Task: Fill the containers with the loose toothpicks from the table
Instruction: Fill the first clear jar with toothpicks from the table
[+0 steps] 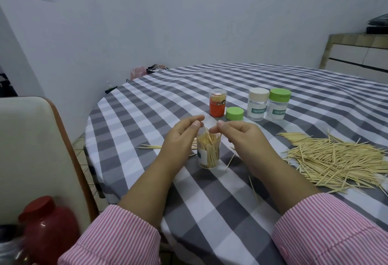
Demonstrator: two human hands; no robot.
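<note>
1. Stood upright near the front of the desk [210,206]: open jar [208,151], packed with toothpicks close to the rim, a few tips poking above it
2. Hovered over the jar mouth: left hand [180,138] and right hand [241,138], one at each side, thumbs up and fingertips pointing inward
3. Left hand: fingers loosely curled, thumb and forefinger near each other at the top, nothing plainly held; whether its palm touched the jar wall could not be told
4. Right hand: fingers curled inward, fingertips drawn together just above the sticks that stood proud; looked like a light pinch on one or two of them, but too small to confirm
5. Judged as the step in hand: settling the last sticks into a nearly full jar
6. Best done by tapping the proud sticks down with flat fingertips, steadying the jar with the other hand, and pressing straight down so nothing bent or sprang out
7. Worth keeping the sticks parallel and below the rim, so the green lid [234,113] lying just behind could seat cleanly
8. Lay well to the right of the jar: big loose pile [336,159], plus a few strays [150,146] at the left and in front
9. Stood behind, lids on: orange jar [217,103], white-lidded jar [257,104] and green-lidded jar [278,105], the last two seemingly yet to be filled
</note>
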